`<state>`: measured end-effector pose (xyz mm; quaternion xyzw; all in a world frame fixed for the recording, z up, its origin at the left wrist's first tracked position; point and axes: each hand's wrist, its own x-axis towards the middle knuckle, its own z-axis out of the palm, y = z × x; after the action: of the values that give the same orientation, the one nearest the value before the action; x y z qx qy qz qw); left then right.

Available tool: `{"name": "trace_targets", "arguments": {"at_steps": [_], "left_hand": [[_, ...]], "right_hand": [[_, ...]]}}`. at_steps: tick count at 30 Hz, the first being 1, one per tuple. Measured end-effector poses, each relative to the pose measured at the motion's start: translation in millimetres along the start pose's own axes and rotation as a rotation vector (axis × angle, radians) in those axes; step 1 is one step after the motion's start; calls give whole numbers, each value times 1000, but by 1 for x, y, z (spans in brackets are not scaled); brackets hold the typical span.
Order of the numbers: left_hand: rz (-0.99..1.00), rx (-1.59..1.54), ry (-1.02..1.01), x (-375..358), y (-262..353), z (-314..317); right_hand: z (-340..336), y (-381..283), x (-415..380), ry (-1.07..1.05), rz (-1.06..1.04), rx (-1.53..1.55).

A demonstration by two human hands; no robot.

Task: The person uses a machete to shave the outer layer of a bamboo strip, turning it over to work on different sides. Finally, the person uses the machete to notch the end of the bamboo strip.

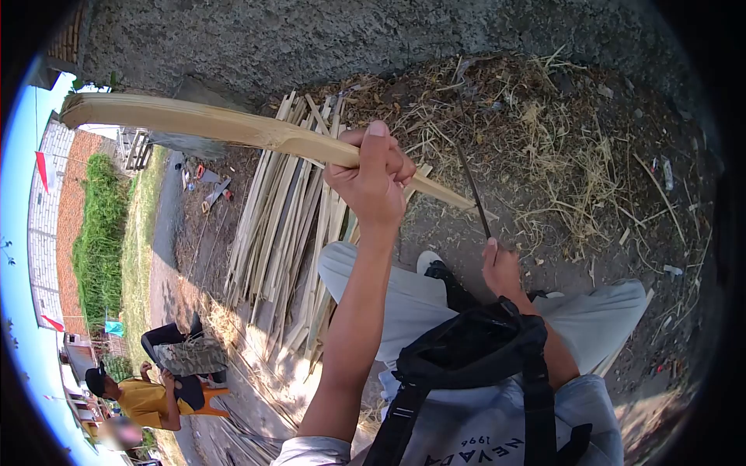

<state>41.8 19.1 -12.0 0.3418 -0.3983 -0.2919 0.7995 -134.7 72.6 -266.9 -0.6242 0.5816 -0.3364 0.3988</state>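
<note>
A long split bamboo strip (256, 130) runs from the upper left down to the right, and my left hand (374, 177) is closed round it near its middle. My right hand (501, 268) grips a long dark blade (471, 177) by its lower end. The blade points up and slightly left, and the narrow right end of the strip meets or crosses it just above my right hand. Whether the blade is cutting into the strip cannot be made out.
Split strips (272, 225) lie piled left of my left arm. Shavings (575, 140) cover the ground beside a rough wall (311, 39). A black bag (466, 349) hangs at my front. Another person (148, 400) sits at the lower left; tools (216, 196) lie beyond the pile.
</note>
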Motion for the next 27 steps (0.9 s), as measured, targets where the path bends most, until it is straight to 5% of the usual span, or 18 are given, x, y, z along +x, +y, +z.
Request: {"name": "trace_targets", "arguments": {"at_steps": [3, 6, 8, 10, 14, 20, 27], "left_hand": [[0, 77, 6, -7, 1, 7], [-7, 56, -17, -3, 0, 6], [11, 58, -21, 1, -2, 3], [10, 57, -5, -2, -3, 9], [-16, 64, -38, -15, 4, 10], [34, 142, 47, -12, 1, 33], [41, 93, 15, -10, 0, 14]], "right_hand": [[15, 14, 4, -66, 123, -143], [17, 50, 11, 19, 24, -201], [-3, 17, 8, -30, 132, -163], [-7, 0, -1, 33, 28, -122], [18, 52, 6, -90, 174, -150], [-31, -22, 2, -104, 206, -140], [-1, 32, 13, -46, 183, -182]]}}
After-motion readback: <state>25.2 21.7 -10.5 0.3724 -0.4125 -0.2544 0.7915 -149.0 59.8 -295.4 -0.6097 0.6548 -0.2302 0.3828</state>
